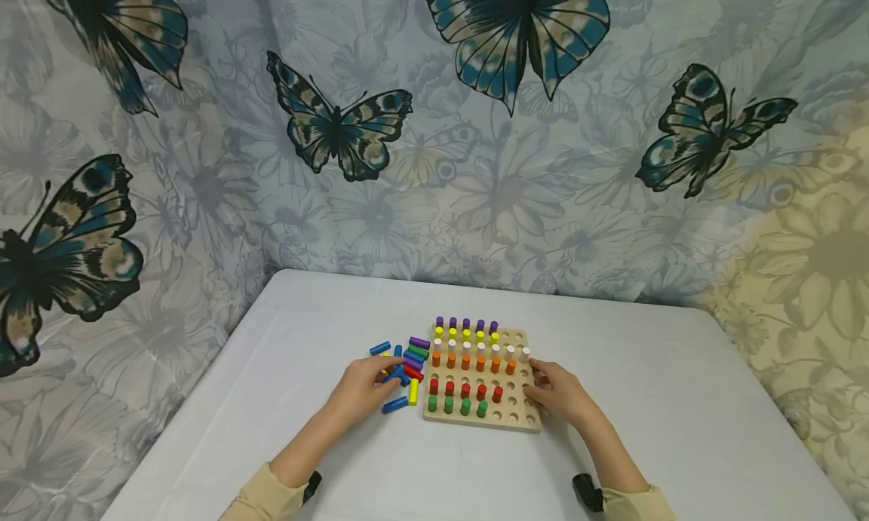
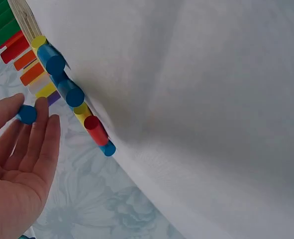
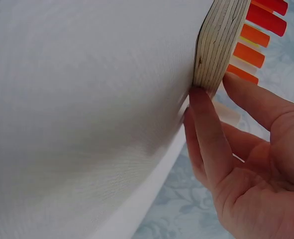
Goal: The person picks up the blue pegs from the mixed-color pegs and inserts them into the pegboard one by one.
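My left hand (image 1: 358, 389) is over the loose pegs left of the board. In the left wrist view it pinches a blue peg (image 2: 27, 115) between thumb and fingers. My right hand (image 1: 565, 394) grips the right edge of the wooden pegboard (image 1: 482, 424), thumb on top and fingertips against its side (image 3: 216, 45). Rows of purple, yellow, white, orange, red and green pegs stand upright in the board. The white row reaches the right edge; the other peg rows leave holes bare at their right ends. One row between orange and red shows bare holes.
Loose pegs lie in a pile by the board's left side, among them a blue peg (image 1: 395, 405), a yellow peg (image 1: 413, 391) and a red peg (image 1: 413, 372). All rests on a white-covered table (image 1: 645, 393). A butterfly-patterned wall (image 1: 380, 227) stands behind.
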A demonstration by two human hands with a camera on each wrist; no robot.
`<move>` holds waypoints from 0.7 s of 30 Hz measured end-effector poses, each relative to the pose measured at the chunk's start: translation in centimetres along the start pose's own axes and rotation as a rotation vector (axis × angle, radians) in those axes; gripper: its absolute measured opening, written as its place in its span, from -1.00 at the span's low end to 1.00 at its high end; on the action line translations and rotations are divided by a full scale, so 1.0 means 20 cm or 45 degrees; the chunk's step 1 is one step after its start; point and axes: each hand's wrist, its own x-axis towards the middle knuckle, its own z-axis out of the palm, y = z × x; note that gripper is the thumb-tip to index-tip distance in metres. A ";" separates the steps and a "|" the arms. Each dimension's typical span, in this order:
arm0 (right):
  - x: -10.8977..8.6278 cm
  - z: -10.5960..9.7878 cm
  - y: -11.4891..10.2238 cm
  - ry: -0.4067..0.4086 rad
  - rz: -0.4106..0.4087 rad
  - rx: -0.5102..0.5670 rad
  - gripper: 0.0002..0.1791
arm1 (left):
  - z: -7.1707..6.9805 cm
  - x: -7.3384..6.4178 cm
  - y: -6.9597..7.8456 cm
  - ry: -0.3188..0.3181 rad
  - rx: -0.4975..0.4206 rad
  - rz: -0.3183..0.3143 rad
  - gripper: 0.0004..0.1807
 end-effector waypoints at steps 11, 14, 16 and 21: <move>0.00 0.00 0.00 -0.007 0.014 0.007 -0.36 | 0.01 0.02 0.01 0.010 -0.181 -0.005 -0.73; 0.00 0.00 0.00 -0.006 0.017 0.010 -0.36 | 0.01 0.03 0.02 0.002 -0.226 0.035 -0.75; 0.00 0.00 0.00 -0.004 0.017 0.009 -0.37 | 0.01 0.04 0.03 -0.014 -0.273 0.046 -0.76; 0.00 0.00 0.00 -0.015 0.009 0.010 -0.37 | 0.01 0.07 0.07 -0.053 -0.380 0.071 -0.74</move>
